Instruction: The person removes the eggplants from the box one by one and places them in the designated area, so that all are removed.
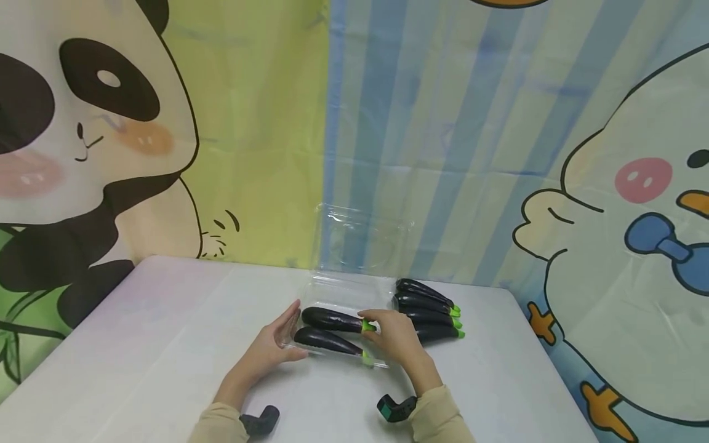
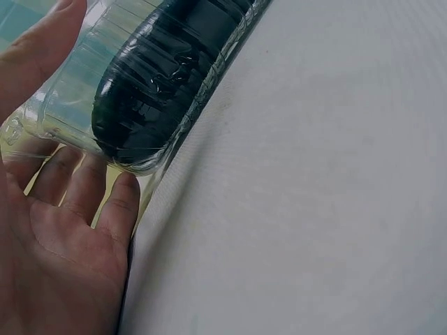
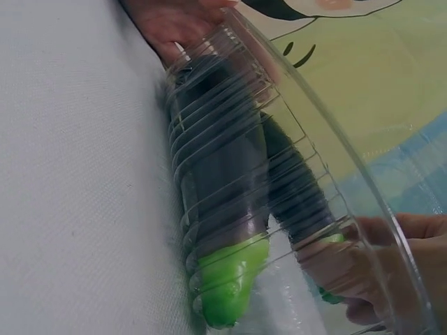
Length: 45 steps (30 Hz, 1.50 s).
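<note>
A clear plastic clamshell container [image 1: 332,295] lies on the white table with its lid [image 1: 360,237] raised at the back. Inside are two glossy dark eggplants with bright green caps: a far one [image 1: 332,320] and a near one [image 1: 328,340]. My right hand [image 1: 396,337] pinches the green end of the far eggplant between thumb and fingers. Around the container's left end, my left hand [image 1: 272,341] holds the wall, thumb on the near side. In the left wrist view, the left hand's fingers [image 2: 84,185] touch the container beside an eggplant's rounded end [image 2: 133,118].
Several more eggplants [image 1: 429,317] lie in a row on the table [image 1: 498,381], right of the container, green ends pointing right. A curtain printed with a panda [image 1: 149,154] and a white bird [image 1: 626,277] hangs behind the table. Dark devices [image 1: 396,408] sit at both wrists.
</note>
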{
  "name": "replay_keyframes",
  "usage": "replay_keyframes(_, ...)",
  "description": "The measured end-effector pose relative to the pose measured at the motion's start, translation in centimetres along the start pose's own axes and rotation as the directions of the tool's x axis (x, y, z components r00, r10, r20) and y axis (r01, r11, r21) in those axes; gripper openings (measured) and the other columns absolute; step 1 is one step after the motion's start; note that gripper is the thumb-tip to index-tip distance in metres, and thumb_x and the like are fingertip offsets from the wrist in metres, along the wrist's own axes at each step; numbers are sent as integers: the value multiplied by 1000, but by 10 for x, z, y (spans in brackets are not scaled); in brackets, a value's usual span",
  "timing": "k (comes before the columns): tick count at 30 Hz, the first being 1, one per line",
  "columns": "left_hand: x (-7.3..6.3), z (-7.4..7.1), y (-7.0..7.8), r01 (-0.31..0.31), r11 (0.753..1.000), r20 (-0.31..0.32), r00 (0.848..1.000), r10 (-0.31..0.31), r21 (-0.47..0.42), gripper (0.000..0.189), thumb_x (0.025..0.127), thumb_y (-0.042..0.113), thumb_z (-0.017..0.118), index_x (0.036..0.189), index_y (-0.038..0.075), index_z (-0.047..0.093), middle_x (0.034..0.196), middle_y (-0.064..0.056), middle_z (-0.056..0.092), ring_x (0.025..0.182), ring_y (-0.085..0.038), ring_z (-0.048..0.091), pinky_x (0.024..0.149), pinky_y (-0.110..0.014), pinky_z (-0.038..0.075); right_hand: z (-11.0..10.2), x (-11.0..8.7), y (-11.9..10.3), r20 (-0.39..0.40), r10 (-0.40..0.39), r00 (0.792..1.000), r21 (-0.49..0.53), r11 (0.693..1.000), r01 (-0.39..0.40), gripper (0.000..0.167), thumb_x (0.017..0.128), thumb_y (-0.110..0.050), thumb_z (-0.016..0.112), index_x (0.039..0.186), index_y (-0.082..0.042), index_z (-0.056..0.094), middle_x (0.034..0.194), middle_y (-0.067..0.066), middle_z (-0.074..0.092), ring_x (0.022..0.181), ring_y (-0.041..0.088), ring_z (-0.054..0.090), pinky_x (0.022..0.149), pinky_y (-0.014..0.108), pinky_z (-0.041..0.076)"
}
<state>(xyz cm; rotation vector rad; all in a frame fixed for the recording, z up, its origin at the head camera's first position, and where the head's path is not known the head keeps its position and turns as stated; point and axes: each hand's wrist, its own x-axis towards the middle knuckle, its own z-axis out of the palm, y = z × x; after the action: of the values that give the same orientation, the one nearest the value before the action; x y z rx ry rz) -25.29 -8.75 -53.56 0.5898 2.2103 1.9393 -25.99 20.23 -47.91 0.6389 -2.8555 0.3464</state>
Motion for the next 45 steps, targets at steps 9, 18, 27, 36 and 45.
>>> replay_keyframes(9, -1, -4, 2, -17, 1000, 10, 1000, 17, -2, 105, 72, 13, 82, 153, 22, 16, 160, -2, 12, 147, -19, 14, 105, -2, 22, -5, 1, -2, 2, 12, 1000, 94, 995, -13, 30, 82, -32, 72, 111, -24, 67, 105, -7, 72, 93, 14, 68, 79, 33, 57)
replay_keyframes(18, 1, -3, 5, -17, 1000, 14, 1000, 18, -16, 105, 72, 10, 81, 153, 18, 16, 160, -4, 12, 147, -21, 14, 105, -2, 22, -6, 3, 1, 0, -26, 1000, 230, 973, 25, 33, 82, -19, 73, 115, -16, 69, 107, 0, 71, 92, 12, 69, 78, 24, 57)
replay_keyframes(27, 1, -4, 4, -12, 999, 21, 1000, 12, -30, 105, 73, 10, 81, 154, 15, 14, 161, -5, 11, 147, -22, 12, 105, -2, 22, -9, 3, 1, -12, -77, 997, 351, 933, 77, 35, 82, -10, 72, 116, -13, 69, 109, 2, 71, 95, 14, 68, 78, 17, 56)
replay_keyframes(36, 1, -3, 2, -6, 999, 23, 1000, 7, -39, 104, 74, 12, 80, 154, 17, 14, 161, -5, 10, 148, -21, 12, 105, -3, 23, -9, 3, 2, -15, -52, 999, 453, 890, 53, 33, 83, -10, 71, 115, -13, 70, 109, 3, 71, 99, 16, 67, 80, 15, 56)
replay_keyframes(45, 0, -2, 3, -3, 998, 27, 1000, 5, -65, 105, 73, 9, 80, 154, 16, 13, 161, -6, 10, 148, -21, 11, 105, -2, 23, -7, 3, 4, -8, -23, 1000, 449, 893, 24, 33, 83, -13, 72, 115, -16, 70, 110, 1, 71, 100, 13, 67, 81, 17, 56)
